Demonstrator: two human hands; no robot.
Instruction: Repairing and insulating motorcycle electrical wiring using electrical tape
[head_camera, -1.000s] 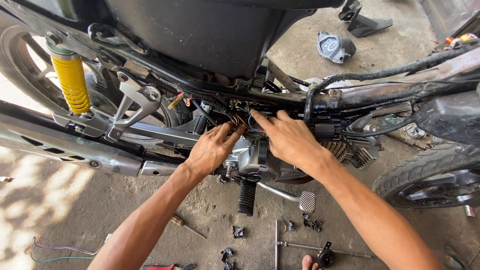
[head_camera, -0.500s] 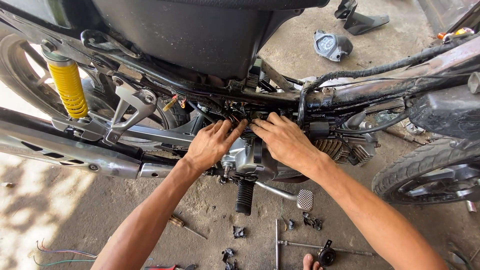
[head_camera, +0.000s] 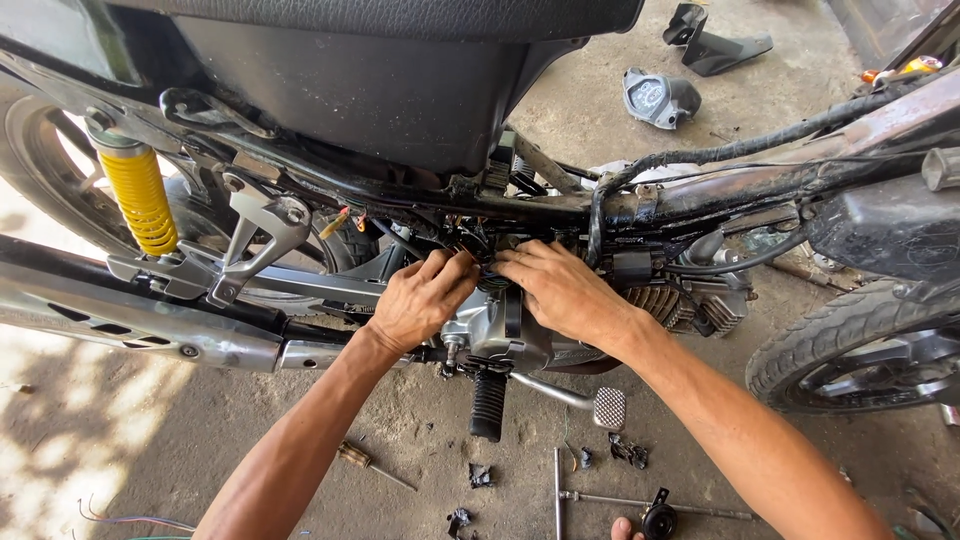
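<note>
Left hand (head_camera: 420, 300) and right hand (head_camera: 555, 290) meet at wiring (head_camera: 478, 250) above engine (head_camera: 500, 330) — fingertips curled, pinching small part; grip itself hidden.

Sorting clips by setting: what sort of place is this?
Probably an open-air motorcycle repair spot: a stripped motorcycle on a bare concrete floor, loose tools and a removed gauge lying about.
</note>
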